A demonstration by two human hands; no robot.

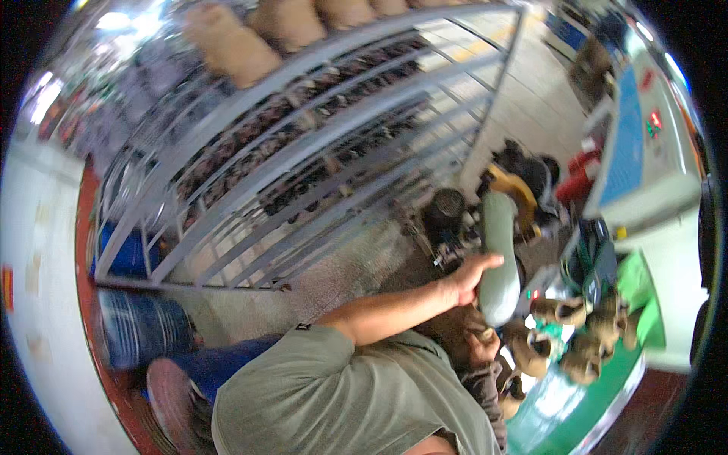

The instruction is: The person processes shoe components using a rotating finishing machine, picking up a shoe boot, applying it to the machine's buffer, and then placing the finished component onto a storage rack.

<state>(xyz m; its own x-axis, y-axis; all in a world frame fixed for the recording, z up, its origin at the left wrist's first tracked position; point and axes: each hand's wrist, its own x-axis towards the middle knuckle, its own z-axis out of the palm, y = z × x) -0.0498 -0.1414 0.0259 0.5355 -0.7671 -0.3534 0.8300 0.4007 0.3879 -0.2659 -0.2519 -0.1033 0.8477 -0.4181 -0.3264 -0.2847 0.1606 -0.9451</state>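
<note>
My left hand (pixel 464 282) is closed around a long grey-green shoe last (pixel 499 284), its thumb lying across the side. The last stands out toward a machine, one rounded end near me and the other beside a yellow part. Just below it my right hand (pixel 483 349) is closed, fingers curled on what looks like a brown shoe upper (pixel 476 331); blur and the fingers hide most of it. Several tan shoe uppers (pixel 531 349) lie to the right of that hand on a green bench top (pixel 546 436).
Beyond my hands stands a dark machine (pixel 447 212) with a yellow part (pixel 512 186). A grey metal rack (pixel 318 121) fills the left and centre, with tan shoe forms (pixel 284 23) on top. At right is a white and blue machine housing (pixel 637 152). A blue drum (pixel 144 326) stands left.
</note>
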